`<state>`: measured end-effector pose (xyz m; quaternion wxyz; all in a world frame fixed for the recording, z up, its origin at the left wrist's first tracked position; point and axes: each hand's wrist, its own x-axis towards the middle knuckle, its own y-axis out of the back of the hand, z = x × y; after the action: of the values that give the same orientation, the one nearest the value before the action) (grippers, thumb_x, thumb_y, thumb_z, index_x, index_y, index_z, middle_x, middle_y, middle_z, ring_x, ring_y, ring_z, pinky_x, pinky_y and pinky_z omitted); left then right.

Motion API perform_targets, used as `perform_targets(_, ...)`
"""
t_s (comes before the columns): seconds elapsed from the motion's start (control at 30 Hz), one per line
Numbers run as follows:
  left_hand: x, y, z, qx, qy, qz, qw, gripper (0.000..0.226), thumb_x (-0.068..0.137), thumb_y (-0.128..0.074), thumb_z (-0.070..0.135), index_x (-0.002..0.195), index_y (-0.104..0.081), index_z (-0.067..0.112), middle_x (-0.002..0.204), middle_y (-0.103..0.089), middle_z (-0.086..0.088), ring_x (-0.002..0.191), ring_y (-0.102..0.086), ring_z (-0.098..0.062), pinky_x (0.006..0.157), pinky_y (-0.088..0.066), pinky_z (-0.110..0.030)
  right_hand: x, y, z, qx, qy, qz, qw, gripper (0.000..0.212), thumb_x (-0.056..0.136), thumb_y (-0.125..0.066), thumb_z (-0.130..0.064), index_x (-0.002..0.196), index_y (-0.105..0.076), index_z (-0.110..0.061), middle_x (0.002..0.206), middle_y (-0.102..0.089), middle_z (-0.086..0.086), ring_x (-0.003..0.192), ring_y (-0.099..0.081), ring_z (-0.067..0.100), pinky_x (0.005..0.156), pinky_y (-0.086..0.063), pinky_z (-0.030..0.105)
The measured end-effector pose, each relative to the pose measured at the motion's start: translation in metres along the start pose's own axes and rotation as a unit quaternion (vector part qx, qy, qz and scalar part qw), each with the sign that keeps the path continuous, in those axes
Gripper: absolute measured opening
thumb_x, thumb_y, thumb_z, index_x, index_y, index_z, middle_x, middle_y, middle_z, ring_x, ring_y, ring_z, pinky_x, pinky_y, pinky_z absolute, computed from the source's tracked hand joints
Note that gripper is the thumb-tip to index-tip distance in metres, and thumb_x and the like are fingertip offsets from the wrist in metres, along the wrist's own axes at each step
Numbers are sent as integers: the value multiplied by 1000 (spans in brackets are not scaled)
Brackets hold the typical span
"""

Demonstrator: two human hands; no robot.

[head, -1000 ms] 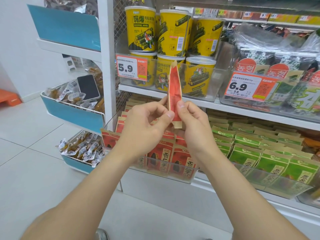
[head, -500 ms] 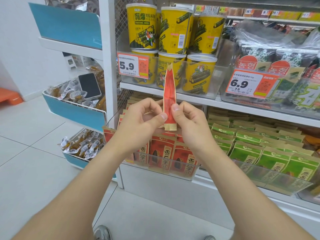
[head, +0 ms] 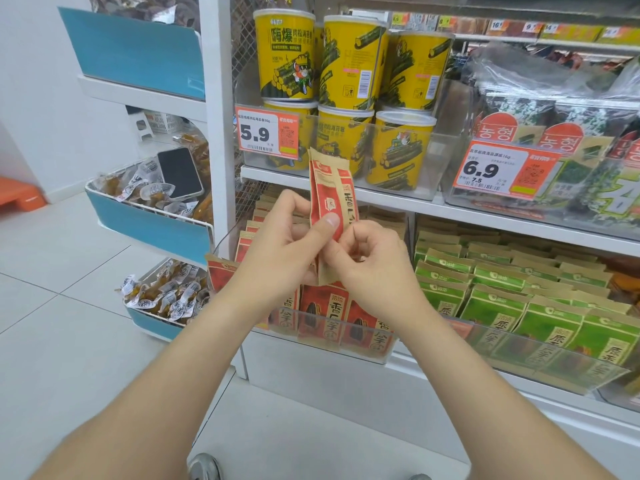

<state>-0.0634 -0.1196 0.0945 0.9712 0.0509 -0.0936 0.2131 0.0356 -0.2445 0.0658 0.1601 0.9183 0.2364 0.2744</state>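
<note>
Pinching hands: two, left hand [head: 277,247] and right hand [head: 374,265], both grasping packet [head: 329,192]
packet: one, flat, red-and-kraft paper
phone [head: 179,178]: one, glossy slab, ten o'clock

Packet [head: 329,192] — matt kraft paper; cans [head: 349,64] — glossy.

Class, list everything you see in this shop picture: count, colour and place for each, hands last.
red-and-tan paper snack packet: one, red and tan, held upright, centre
yellow cylindrical tubs: at least six, yellow, upper shelf
orange-and-white price tags: two, orange and white, upper shelf front
red paper packets: many, red, clear bin, lower shelf
green paper packets: many, green, lower shelf, right
black phone: one, black, on wrapped snacks in blue side bin
left hand: one, grips the packet's middle
right hand: one, pinches its lower part
</note>
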Motion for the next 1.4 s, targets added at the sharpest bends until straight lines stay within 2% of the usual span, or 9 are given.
perform_targets(0.13,4,-3,-2,5,14,15,1000,17,113,-55,22,115,-50,6,100,-81,-15,98,-76,-44,80,-61,-71,-8,-6,-9,-85,30,83,993,43,89,-79,-50,96,-45,-24,84,-64,-10,79,-64,9,67,-53,37)
perform_targets(0.33,8,3,-2,-64,70,20,995,9,113,-54,14,106,-57,10,107,-81,-16,106,-77,-40,99,-58,-66,0,8,-11,-32,-37,45,998,104,72,-96,-46,152,-29,-36,95,-70,-16,90,-72,1,78,-59,27)
perform_targets(0.43,12,9,-7,-75,68,33,994,10,112,-55,12,114,-64,7,110,-80,-19,109,-77,-40,100,-60,-59,7,21,-8,48,-62,9,997,48,91,-85,-36,134,-66,-29,105,-79,-8,91,-77,9,81,-66,44)
perform_targets(0.5,11,11,-6,-112,82,22,990,13,110,-57,10,116,-67,5,111,-79,-22,110,-77,-40,95,-64,-51,7,25,-8,133,-88,30,987,25,99,-76,-39,122,-74,-28,101,-81,5,90,-80,22,81,-65,58)
perform_targets(0.63,8,9,-1,-86,96,9,992,17,110,-59,16,121,-70,9,109,-82,-13,105,-79,-27,87,-67,-45,3,29,-10,128,-51,28,990,19,103,-73,-35,118,-72,-23,95,-78,17,84,-79,34,71,-65,60)
perform_targets(0.73,8,6,-5,120,-28,72,990,17,108,-64,23,125,-65,26,110,-79,10,96,-76,-5,83,-64,-34,-2,27,-13,143,-61,11,988,17,102,-73,-20,118,-69,-22,101,-80,2,80,-81,23,59,-64,44)
perform_targets(0.87,6,-2,-10,196,-114,77,971,14,104,-69,34,117,-65,32,114,-71,23,95,-72,-8,87,-61,-41,-6,19,-9,109,-28,17,994,12,102,-73,-33,113,-74,-28,91,-82,-3,81,-80,18,69,-66,52)
perform_targets(1.07,3,-3,-9,196,-100,81,972,29,95,-74,54,109,-63,31,108,-74,16,88,-75,-10,83,-63,-41,-8,14,-12,25,34,84,996,35,108,-61,-25,74,-64,-18,56,-54,-14,53,-46,4,53,-37,24)
perform_targets(1.4,4,-11,-17,283,-160,69,943,24,114,-45,31,95,-54,20,70,-64,2,70,-62,-20,67,-49,-51,-15,9,-14,-84,167,156,970,32,101,-63,-24,71,-60,-11,54,-53,-4,51,-50,20,53,-43,40)
